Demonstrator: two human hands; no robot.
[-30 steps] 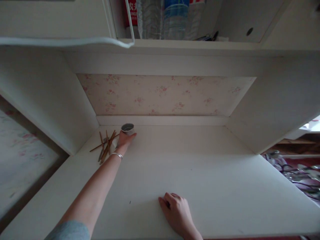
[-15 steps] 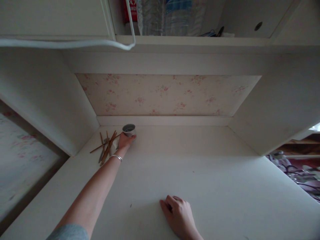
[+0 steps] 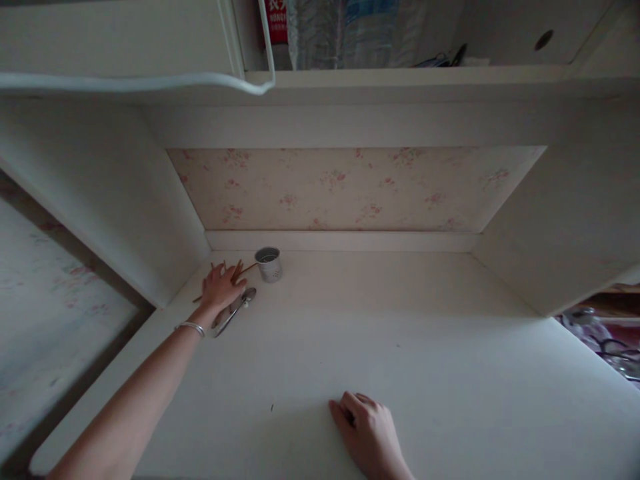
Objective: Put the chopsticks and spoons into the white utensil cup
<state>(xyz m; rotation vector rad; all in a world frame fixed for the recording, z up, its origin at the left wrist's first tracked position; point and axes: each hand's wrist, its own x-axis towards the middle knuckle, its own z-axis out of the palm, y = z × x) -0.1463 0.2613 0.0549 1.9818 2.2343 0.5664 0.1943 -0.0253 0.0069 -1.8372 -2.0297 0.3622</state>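
Observation:
My left hand [image 3: 223, 291] reaches to the back left of the white desktop and lies over a bunch of thin brown wooden sticks that look like chopsticks [image 3: 239, 271]. Its fingers are spread on them, and the hand hides most of the bunch. Just to its right a metal spoon [image 3: 234, 313] lies slantwise. A small grey metal cup with holes in its side [image 3: 271, 267] stands upright by the back edge, apart from the hand. Near the front, my right hand [image 3: 369, 427] rests on the desktop, fingers curled in, with nothing visible in it.
A white desktop [image 3: 430, 373] runs between two side panels. Overhead, a shelf [image 3: 400, 77] holds plastic-wrapped goods [image 3: 345, 33] and a red package [image 3: 277, 20]. A white cable [image 3: 150, 83] hangs across the upper left. Small dark specks lie on the desktop.
My left hand has let go of the metal cup, which now stands by itself, and has moved left onto the sticks. The spoon has come into sight. My right hand stays put.

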